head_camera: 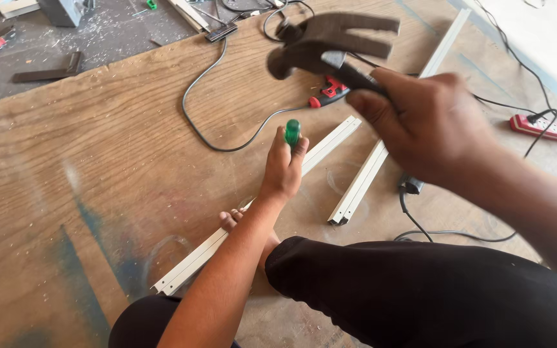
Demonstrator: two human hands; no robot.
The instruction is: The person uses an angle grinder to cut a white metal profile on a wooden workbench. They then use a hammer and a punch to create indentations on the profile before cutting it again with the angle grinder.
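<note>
I see my left hand [283, 169] gripping a green-handled tool [292, 132] upright on the white strip [253, 212], my right hand [430, 125] clutching a raised claw hammer [320, 45] above it.

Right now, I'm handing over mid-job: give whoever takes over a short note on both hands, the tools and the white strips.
Left hand: gripping a green-handled tool upright on the nearer white strip, which a bare foot pins to the plywood board.
Right hand: holding the claw hammer raised above the green handle, blurred.
Second white strip lies beside it, untouched.
Done: tool set on the strip. Left: whether any blow has landed cannot be told.
</note>
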